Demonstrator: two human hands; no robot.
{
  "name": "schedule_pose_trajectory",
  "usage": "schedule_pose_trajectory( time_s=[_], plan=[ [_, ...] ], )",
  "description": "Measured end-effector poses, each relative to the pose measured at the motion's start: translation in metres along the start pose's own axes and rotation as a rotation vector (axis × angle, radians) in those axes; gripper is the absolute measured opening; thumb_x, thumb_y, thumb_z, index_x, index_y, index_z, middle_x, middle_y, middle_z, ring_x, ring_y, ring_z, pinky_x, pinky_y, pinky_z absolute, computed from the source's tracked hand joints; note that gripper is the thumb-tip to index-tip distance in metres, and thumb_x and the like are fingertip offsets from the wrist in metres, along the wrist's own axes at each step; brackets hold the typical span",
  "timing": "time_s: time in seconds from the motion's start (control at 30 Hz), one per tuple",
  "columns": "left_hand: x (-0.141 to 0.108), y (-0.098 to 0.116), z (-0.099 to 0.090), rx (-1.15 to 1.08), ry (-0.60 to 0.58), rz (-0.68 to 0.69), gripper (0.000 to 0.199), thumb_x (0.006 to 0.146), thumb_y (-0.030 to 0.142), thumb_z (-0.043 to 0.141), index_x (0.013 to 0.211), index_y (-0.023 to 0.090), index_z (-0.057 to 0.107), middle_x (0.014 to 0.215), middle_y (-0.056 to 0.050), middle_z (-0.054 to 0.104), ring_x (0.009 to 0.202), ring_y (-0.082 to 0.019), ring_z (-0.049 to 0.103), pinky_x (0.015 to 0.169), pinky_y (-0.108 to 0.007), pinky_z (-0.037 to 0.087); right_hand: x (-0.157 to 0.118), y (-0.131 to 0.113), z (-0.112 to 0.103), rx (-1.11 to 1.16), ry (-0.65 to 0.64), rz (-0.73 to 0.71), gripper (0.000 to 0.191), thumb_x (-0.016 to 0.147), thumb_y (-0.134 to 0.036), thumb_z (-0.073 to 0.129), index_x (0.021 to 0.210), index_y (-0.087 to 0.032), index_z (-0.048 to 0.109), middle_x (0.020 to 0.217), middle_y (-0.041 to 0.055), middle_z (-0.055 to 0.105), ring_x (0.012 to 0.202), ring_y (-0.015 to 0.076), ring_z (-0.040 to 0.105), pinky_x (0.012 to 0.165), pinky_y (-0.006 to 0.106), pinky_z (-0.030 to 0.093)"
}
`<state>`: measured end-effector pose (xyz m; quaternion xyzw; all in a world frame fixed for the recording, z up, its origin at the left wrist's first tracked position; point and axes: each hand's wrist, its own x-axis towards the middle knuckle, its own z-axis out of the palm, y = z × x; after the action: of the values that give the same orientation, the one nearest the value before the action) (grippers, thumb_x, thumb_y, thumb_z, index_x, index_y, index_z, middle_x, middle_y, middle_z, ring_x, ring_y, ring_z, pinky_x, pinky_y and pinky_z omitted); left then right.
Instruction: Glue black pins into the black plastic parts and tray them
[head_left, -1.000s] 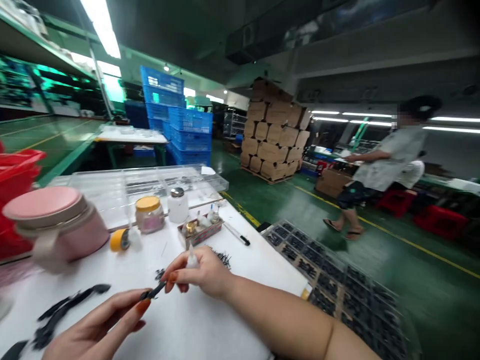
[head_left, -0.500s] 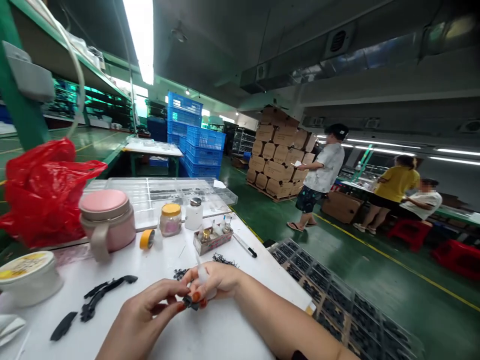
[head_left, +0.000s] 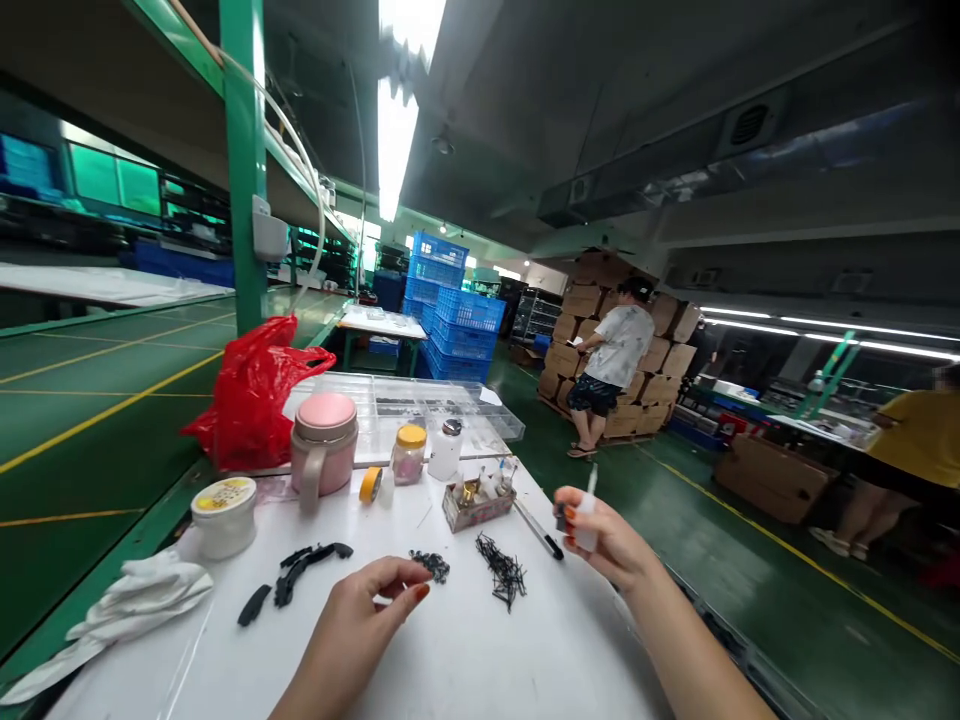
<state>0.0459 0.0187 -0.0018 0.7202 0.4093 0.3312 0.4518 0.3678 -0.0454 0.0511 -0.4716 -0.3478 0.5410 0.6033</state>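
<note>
My left hand (head_left: 371, 610) hovers over the white table, thumb and index finger slightly apart with nothing visible between them. Just beyond its fingertips lies a pile of small dark parts (head_left: 433, 566). My right hand (head_left: 611, 535) is raised above the table's right side, closed around a small translucent bottle (head_left: 588, 525) whose narrow tip points up. A small black piece (head_left: 561, 517) is also pinched at its fingertips. Between the hands spreads a heap of thin black pins (head_left: 502, 570). Curved black strips (head_left: 307, 570) lie left of my left hand.
Behind the hands stand a box of small bottles (head_left: 480, 510), a yellow-lidded jar (head_left: 409, 460), a white bottle (head_left: 446, 455), yellow tape (head_left: 370, 484) and a pink mug (head_left: 324, 450). A black-capped pen (head_left: 540, 530) lies rightward. White gloves (head_left: 142, 600) rest at left. A person (head_left: 611, 350) stands beyond.
My hands have separated: the right moved right with the bottle and black piece, the left let go of the black piece and is by the dark parts. The view turned left.
</note>
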Motion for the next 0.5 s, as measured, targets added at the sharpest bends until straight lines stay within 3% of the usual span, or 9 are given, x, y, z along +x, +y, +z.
schedule_pose_trajectory(
  time_s=[0.13, 0.23, 0.37, 0.5],
  plan=[
    [0.000, 0.000, 0.001, -0.022, -0.002, 0.008, 0.033, 0.078, 0.053, 0.058, 0.084, 0.025, 0.075, 0.086, -0.004, 0.072, 0.082, -0.027, 0.065, 0.073, -0.035, 0.056, -0.026, 0.001, -0.059, 0.062, 0.181, -0.027, 0.046, 0.057, -0.020, 0.089, 0.097, -0.023, 0.066, 0.071, -0.0032, 0.062, 0.057, 0.0077, 0.059, 0.056, 0.018, 0.051],
    [0.000, 0.001, 0.001, -0.051, 0.018, 0.027, 0.026, 0.077, 0.053, 0.063, 0.077, 0.030, 0.076, 0.081, -0.002, 0.072, 0.079, -0.028, 0.066, 0.070, -0.037, 0.058, -0.041, 0.012, -0.111, 0.110, 0.403, -0.006, 0.051, 0.058, -0.015, 0.086, 0.104, -0.025, 0.066, 0.065, -0.0015, 0.060, 0.056, 0.0115, 0.061, 0.054, 0.021, 0.054],
    [-0.001, 0.006, 0.000, -0.035, -0.003, 0.048, 0.026, 0.076, 0.054, 0.065, 0.074, 0.031, 0.077, 0.078, -0.002, 0.073, 0.075, -0.030, 0.066, 0.067, -0.041, 0.060, -0.061, 0.026, -0.172, 0.014, 0.638, -0.084, 0.032, 0.064, -0.011, 0.076, 0.092, -0.023, 0.066, 0.063, 0.0015, 0.059, 0.050, 0.0135, 0.060, 0.046, 0.022, 0.053],
    [0.001, 0.004, 0.001, 0.052, 0.031, 0.036, 0.038, 0.073, 0.059, 0.065, 0.080, 0.023, 0.078, 0.082, -0.006, 0.074, 0.074, -0.029, 0.067, 0.068, -0.039, 0.059, -0.091, 0.036, -0.219, -0.013, 0.846, -0.054, 0.011, 0.080, -0.011, 0.067, 0.086, -0.020, 0.062, 0.063, -0.0006, 0.056, 0.046, 0.0107, 0.054, 0.042, 0.021, 0.048]
  ],
)
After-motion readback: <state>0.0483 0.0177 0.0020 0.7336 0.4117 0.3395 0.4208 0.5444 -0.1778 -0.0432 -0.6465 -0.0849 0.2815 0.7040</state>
